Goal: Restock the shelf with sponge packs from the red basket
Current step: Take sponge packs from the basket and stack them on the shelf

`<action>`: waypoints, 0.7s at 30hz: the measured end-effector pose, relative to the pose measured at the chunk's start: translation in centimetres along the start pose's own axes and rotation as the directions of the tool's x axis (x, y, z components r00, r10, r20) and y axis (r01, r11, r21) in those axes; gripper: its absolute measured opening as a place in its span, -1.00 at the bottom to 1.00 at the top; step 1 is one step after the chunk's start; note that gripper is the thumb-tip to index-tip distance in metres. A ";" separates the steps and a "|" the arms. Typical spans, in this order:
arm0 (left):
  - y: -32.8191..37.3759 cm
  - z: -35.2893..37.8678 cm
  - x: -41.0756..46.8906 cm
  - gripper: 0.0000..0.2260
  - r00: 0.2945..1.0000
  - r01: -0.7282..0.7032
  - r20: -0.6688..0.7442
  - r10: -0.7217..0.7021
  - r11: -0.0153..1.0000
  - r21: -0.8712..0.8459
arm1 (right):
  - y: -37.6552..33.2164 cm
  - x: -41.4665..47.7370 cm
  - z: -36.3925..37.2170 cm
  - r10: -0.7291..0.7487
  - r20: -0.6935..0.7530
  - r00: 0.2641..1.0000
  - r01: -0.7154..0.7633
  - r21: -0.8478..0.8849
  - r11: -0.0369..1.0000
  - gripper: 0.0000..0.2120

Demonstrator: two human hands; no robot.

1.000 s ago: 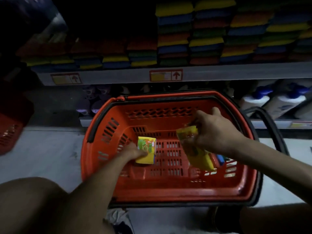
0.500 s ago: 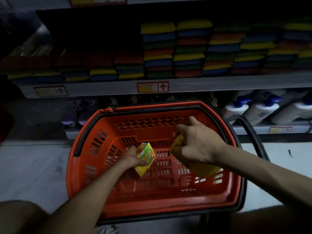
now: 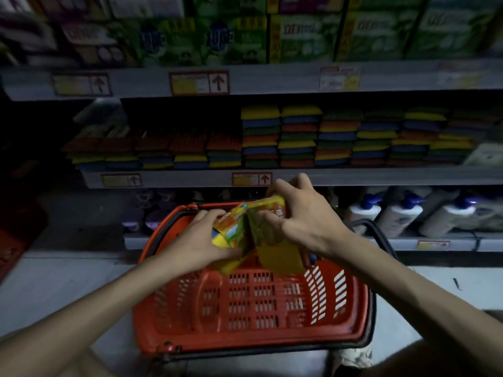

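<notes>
Hands meet above the red slotted plastic basket on the pale floor, before the dim grey metal shelf of stacked sponges. The left hand grips a yellow wrapped sponge pack, and the right hand clutches a second yellow pack alongside.

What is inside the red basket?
In the red basket, the near floor is bare. The left hand and right hand hold sponge packs over its far end, hiding what lies beneath.

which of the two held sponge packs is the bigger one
The yellow pack in the right hand; the left hand holds a shorter, colourfully labelled pack.
</notes>
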State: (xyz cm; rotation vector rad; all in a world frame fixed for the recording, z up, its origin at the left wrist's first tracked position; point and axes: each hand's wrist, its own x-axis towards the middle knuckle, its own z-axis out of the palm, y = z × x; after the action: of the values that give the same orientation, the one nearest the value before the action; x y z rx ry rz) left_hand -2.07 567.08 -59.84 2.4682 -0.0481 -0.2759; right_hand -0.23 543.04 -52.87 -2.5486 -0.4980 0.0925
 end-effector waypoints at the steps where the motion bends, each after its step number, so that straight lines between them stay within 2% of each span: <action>1: 0.3 -0.6 -0.5 -0.16 0.998 -0.001 -0.055 -0.002 0.999 -0.054 | -0.2 0.0 -0.3 -0.008 -0.016 1.000 0.008 0.012 1.000 -0.60; 3: 0.5 -1.3 -1.1 -0.25 0.986 0.021 -0.157 -0.057 0.974 -0.225 | -0.6 0.2 -0.7 -0.039 -0.049 0.998 0.039 -0.001 0.999 -0.53; 5: 0.3 -1.5 -1.1 -0.30 0.954 0.018 -0.261 -0.146 0.898 -0.439 | -1.0 0.6 -1.0 -0.082 -0.099 0.992 0.079 -0.038 0.996 -0.46; 8: 0.8 -2.0 -0.4 -0.44 0.884 -0.018 -0.350 -0.311 0.725 -0.689 | -1.6 1.8 -1.1 -0.111 -0.177 0.978 0.106 -0.040 0.994 -0.47; 10: 1.5 -2.6 0.2 -0.44 0.856 -0.065 -0.347 -0.383 0.587 -0.807 | -2.0 2.9 -1.3 -0.097 -0.182 0.979 0.096 -0.015 0.995 -0.44; 12: 1.7 -3.1 1.0 -0.41 0.844 -0.091 -0.338 -0.416 0.510 -0.855 | -2.2 3.6 -1.5 -0.080 -0.144 0.986 0.083 0.015 0.996 -0.39; 14: 1.6 -3.6 1.8 -0.42 0.829 -0.086 -0.336 -0.447 0.492 -0.866 | -2.2 4.2 -1.5 -0.076 -0.096 0.992 0.081 0.052 0.995 -0.40; 17: 1.6 -4.4 2.9 -0.41 0.815 -0.113 -0.315 -0.486 0.400 -0.910 | -2.6 4.8 -1.0 -0.070 0.031 0.997 0.064 0.159 0.985 -0.32; 21: 2.4 -5.4 4.0 -0.55 0.825 -0.162 -0.304 -0.477 0.315 -0.935 | -3.6 5.8 0.2 -0.111 0.135 0.985 0.056 0.360 0.931 -0.32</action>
State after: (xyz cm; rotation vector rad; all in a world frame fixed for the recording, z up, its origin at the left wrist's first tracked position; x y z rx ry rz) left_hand 3.07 567.98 -54.97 1.2132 0.5037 0.2952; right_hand 3.97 548.13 -50.93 -2.1716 -0.5903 0.3214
